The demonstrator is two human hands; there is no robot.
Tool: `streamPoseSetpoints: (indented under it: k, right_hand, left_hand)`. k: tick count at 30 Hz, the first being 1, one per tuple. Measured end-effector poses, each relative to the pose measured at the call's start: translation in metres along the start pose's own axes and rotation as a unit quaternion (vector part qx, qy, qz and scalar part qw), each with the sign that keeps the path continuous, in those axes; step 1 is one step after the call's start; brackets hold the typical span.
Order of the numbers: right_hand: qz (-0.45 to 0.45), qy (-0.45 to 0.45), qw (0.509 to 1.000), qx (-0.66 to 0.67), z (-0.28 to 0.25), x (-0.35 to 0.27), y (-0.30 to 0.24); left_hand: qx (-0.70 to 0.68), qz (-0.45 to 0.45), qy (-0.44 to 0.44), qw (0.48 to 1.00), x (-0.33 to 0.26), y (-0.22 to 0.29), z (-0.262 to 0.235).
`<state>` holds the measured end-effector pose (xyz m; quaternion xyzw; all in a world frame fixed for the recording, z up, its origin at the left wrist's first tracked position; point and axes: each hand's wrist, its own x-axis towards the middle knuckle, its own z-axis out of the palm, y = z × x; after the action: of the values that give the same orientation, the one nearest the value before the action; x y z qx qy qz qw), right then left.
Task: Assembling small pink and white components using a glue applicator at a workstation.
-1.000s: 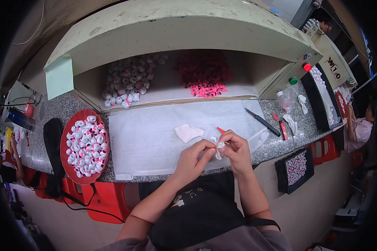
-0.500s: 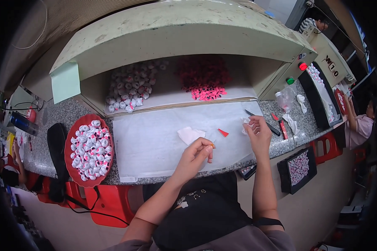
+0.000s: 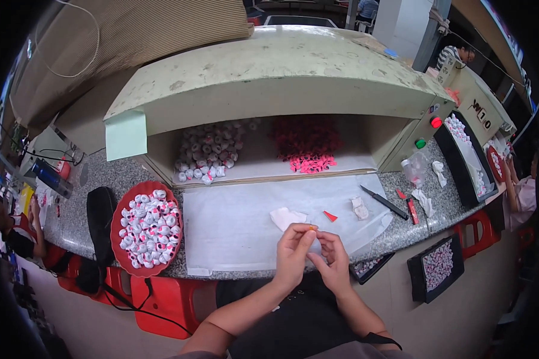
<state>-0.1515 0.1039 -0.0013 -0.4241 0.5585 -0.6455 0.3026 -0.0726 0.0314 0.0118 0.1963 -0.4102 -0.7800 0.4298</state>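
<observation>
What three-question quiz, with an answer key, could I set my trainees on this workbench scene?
1. Multiple choice: where does the red bowl stand relative to the white sheet? (a) on top of it (b) to its left (c) to its right
2. True or false: the dark knife lies to the right of the red triangular piece.
3. Short answer: what colour is the small thing at the fingertips of the left hand?

Key: 1. b; 2. true; 3. orange-yellow.
</observation>
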Motion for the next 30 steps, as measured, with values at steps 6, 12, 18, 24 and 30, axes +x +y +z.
streamPoseSetpoints:
  k: [6, 12, 18, 24, 30]
  right_hand:
    - [0.053, 0.060, 0.988, 0.131, -0.033, 0.009, 0.006]
    - [0.050, 0.055, 0.995, 0.073, -0.069, 0.021, -0.006]
    - [0.045, 0.042, 0.997, 0.035, -0.082, 0.017, -0.012]
    - [0.039, 0.017, 0.994, 0.101, -0.053, 0.023, -0.006]
    - [0.026, -0.026, 0.984, 0.175, -0.031, 0.031, 0.010]
  left_hand:
    - [0.332, 0.217, -0.264, 0.879, -0.026, 0.045, 0.039]
    - [0.267, 0.043, -0.619, 0.737, -0.086, 0.014, 0.108]
    - [0.236, 0.064, -0.646, 0.723, -0.073, -0.006, 0.159]
    - [0.187, 0.040, -0.697, 0.691, -0.107, 0.032, 0.205]
    - [0.316, -0.135, -0.713, 0.611, -0.075, 0.017, 0.201]
